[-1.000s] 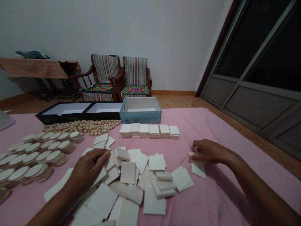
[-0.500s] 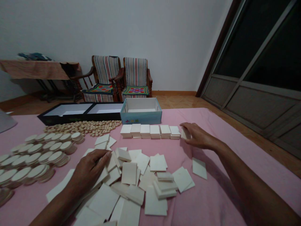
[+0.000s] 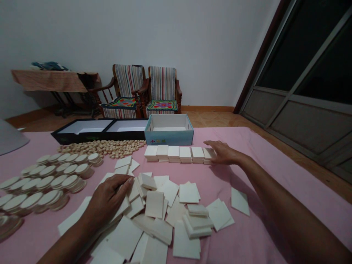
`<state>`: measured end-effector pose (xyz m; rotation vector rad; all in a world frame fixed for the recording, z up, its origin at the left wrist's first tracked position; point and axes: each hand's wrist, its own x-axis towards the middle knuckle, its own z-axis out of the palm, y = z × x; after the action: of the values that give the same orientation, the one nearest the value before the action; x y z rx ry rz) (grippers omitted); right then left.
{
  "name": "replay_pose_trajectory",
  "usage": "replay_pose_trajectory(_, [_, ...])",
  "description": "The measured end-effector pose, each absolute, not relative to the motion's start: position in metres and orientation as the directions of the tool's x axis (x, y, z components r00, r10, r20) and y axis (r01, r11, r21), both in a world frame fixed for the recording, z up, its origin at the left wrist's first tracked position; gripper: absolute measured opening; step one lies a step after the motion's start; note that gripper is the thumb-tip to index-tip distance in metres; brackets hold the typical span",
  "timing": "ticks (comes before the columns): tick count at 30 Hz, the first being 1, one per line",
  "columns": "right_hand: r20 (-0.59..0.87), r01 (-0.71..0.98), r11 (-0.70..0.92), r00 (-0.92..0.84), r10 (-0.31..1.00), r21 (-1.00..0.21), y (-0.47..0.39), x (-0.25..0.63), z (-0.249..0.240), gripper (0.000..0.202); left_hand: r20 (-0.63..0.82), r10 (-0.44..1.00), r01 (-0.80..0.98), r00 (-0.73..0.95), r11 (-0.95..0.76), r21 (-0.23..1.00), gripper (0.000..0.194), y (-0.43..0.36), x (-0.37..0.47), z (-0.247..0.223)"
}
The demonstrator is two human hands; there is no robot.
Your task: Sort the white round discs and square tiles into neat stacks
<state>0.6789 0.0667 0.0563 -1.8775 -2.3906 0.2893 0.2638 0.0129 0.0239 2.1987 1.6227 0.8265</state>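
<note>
Thin pale wooden squares lie in a loose pile (image 3: 158, 205) on the pink cloth in front of me. My left hand (image 3: 112, 194) rests on the pile's left side, its fingers together and curled against several squares; its fingertips are partly hidden. Beyond the pile runs a row of short square stacks (image 3: 173, 152). At the row's right end, my right hand (image 3: 224, 152) touches the last stack (image 3: 209, 154), fingers stretched along its far side and thumb near its front. A single square (image 3: 240, 201) lies apart, nearer to me.
Stacks of wooden discs (image 3: 45, 183) stand at left. Behind them spread many small wooden pieces (image 3: 110, 148). A black two-part box (image 3: 82, 137) and a light blue box (image 3: 169, 136) stand at the far side. Two chairs (image 3: 162, 84) are by the wall.
My right hand has moved left, bringing a wooden square onto the last stack, and its fingers have spread. My left hand stays on the pile. The view has shifted slightly.
</note>
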Motion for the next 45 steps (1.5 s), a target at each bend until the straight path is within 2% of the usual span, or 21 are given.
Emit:
replay_pose_trajectory(3, [-0.083, 0.945, 0.207, -0.234, 0.969, -0.253, 0.068, 0.683, 0.049, 0.085, 0.265, 0.940, 0.768, 0.214, -0.329, 0.550, 0.040, 0.013, 0.264, 0.024])
replay_pose_trajectory(8, [-0.013, 0.899, 0.272, -0.294, 0.956, -0.345, 0.071, 0.685, 0.040, 0.078, 0.245, 0.943, 0.765, 0.225, -0.326, 0.555, 0.041, 0.013, 0.264, 0.026])
replay_pose_trajectory(13, [0.042, 0.903, 0.277, -0.279, 0.959, -0.328, 0.067, 0.685, 0.040, 0.079, 0.261, 0.939, 0.765, 0.226, -0.337, 0.549, 0.039, 0.012, 0.264, 0.025])
replay_pose_trajectory(15, [0.123, 0.905, 0.284, -0.258, 0.958, -0.316, 0.061, 0.683, 0.042, 0.074, 0.266, 0.937, 0.767, 0.228, -0.341, 0.544, 0.038, 0.011, 0.264, 0.026])
replay_pose_trajectory(18, [0.210, 0.890, 0.271, -0.204, 0.956, -0.367, 0.049, 0.676, 0.049, 0.057, 0.275, 0.932, 0.770, 0.237, -0.353, 0.531, 0.038, 0.010, 0.265, 0.027])
replay_pose_trajectory(21, [0.130, 0.888, 0.227, -0.190, 0.973, -0.399, 0.030, 0.670, 0.058, 0.034, 0.277, 0.926, 0.772, 0.255, -0.368, 0.519, 0.038, 0.008, 0.265, 0.029])
replay_pose_trajectory(24, [-0.041, 0.915, 0.201, -0.230, 0.972, -0.351, 0.006, 0.672, 0.063, 0.022, 0.279, 0.921, 0.778, 0.270, -0.380, 0.500, 0.038, 0.006, 0.266, 0.031])
replay_pose_trajectory(28, [-0.213, 0.957, 0.119, -0.178, 0.961, -0.265, -0.033, 0.682, 0.061, 0.037, 0.313, 0.906, 0.797, 0.284, -0.405, 0.448, 0.039, 0.004, 0.267, 0.033])
replay_pose_trajectory(31, [-0.282, 0.979, 0.061, -0.115, 0.953, -0.196, -0.058, 0.684, 0.057, 0.049, 0.312, 0.900, 0.799, 0.303, -0.419, 0.432, 0.041, 0.003, 0.268, 0.034])
replay_pose_trajectory(34, [-0.315, 0.985, 0.027, -0.081, 0.946, -0.170, -0.072, 0.683, 0.051, 0.052, 0.297, 0.907, 0.795, 0.300, -0.410, 0.447, 0.042, 0.003, 0.270, 0.035])
replay_pose_trajectory(38, [-0.247, 0.984, 0.061, -0.102, 0.964, -0.170, -0.079, 0.685, 0.040, 0.050, 0.294, 0.918, 0.799, 0.266, -0.381, 0.465, 0.044, 0.001, 0.272, 0.039])
replay_pose_trajectory(41, [-0.192, 0.982, 0.071, -0.104, 0.976, -0.174, -0.081, 0.688, 0.039, 0.040, 0.268, 0.925, 0.798, 0.270, -0.371, 0.476, 0.045, -0.002, 0.273, 0.046])
replay_pose_trajectory(45, [-0.012, 0.958, 0.122, -0.129, 0.992, -0.259, -0.077, 0.674, 0.057, 0.048, 0.211, 0.922, 0.803, 0.325, -0.387, 0.453, 0.049, -0.004, 0.273, 0.056])
